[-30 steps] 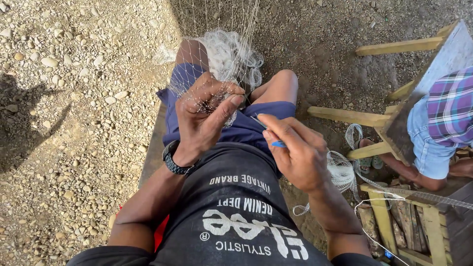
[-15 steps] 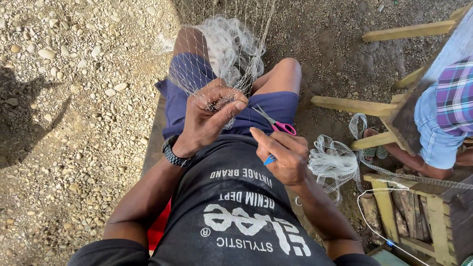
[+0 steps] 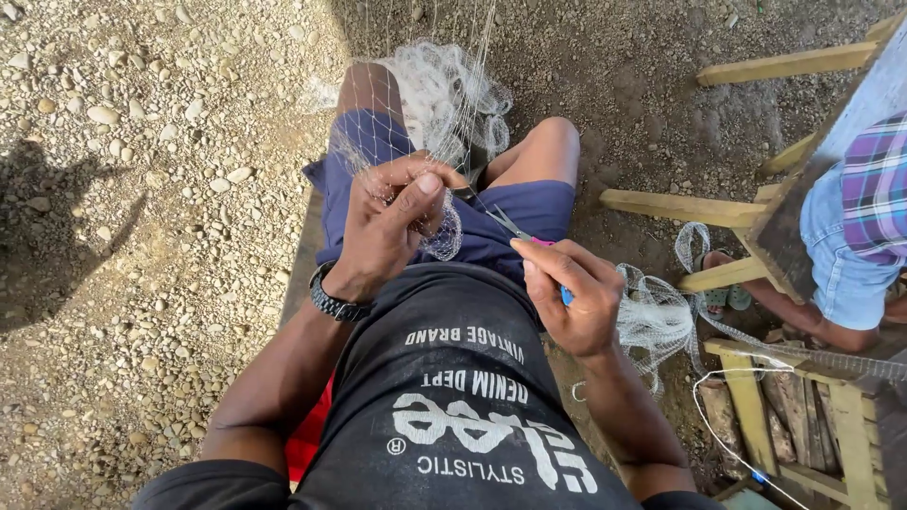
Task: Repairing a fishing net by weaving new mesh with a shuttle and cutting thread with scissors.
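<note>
A fine white fishing net (image 3: pixel 444 94) hangs down in front of me and bunches over my knees. My left hand (image 3: pixel 387 222), a black watch on its wrist, pinches a fold of the mesh above my lap. My right hand (image 3: pixel 572 293) grips small scissors (image 3: pixel 505 222) with pink and blue handles. The blades point up and left toward the pinched mesh, just right of my left thumb. I sit in blue shorts and a black printed shirt.
Gravel ground (image 3: pixel 142 189) lies to the left. Pale wooden frame pieces (image 3: pixel 680 203) stand at the right, with another bunch of net (image 3: pixel 657 321) beside my right hand. A seated person in a plaid shirt and denim shorts (image 3: pixel 850 236) is at the right edge.
My right hand has risen from beside my lap and brought the scissors up to the mesh held by my left hand. The view shifted down slightly.
</note>
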